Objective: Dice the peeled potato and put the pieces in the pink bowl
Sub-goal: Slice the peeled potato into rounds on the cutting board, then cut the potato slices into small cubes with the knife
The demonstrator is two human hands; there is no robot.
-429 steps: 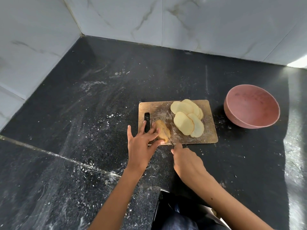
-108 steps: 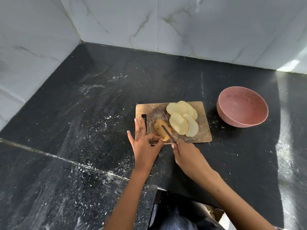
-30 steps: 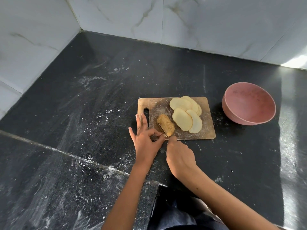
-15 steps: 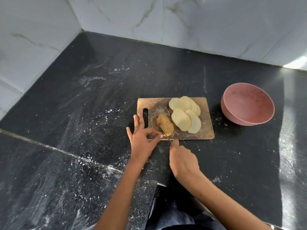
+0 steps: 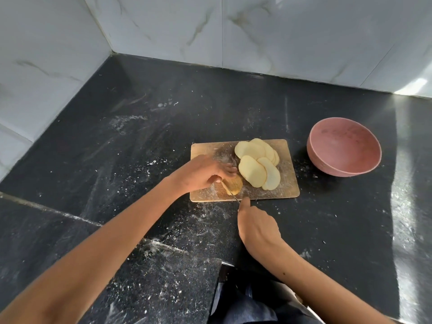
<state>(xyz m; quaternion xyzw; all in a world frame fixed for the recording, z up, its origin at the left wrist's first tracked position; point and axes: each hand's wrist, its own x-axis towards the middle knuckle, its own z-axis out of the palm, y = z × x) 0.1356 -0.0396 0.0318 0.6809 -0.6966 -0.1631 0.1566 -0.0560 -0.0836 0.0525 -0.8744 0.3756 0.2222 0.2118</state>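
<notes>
On the near left part of the cutting board (image 5: 287, 183) I find the remaining potato end piece (image 5: 233, 183), lying flat beside a fan of pale slices (image 5: 256, 168) that overlap toward the board's middle and far side. My left hand (image 5: 201, 174) sits over the end piece, fingers curled onto it and pinning it down; the fingertips are blurred, so exact contact cannot be confirmed. My right hand (image 5: 257, 226) is clenched around the knife (image 5: 231, 194), forefinger extended toward the blade, which lies across the end piece at a slant.

Judgement: nothing is diced yet, only sliced, and the pink bowl (image 5: 344, 147) stands apart to the right of the board on the dark surface (image 5: 140, 136), holding no pieces.

Recommendations for this cut: keep the left fingertips tucked back from the blade line, since the piece is small and leaves little margin. Press straight down rather than sawing, as a thin rounded end may slide. Then stack the slices, cut into strips, turn them and cross-cut. White residue marks the surface; keep pieces on the board.
</notes>
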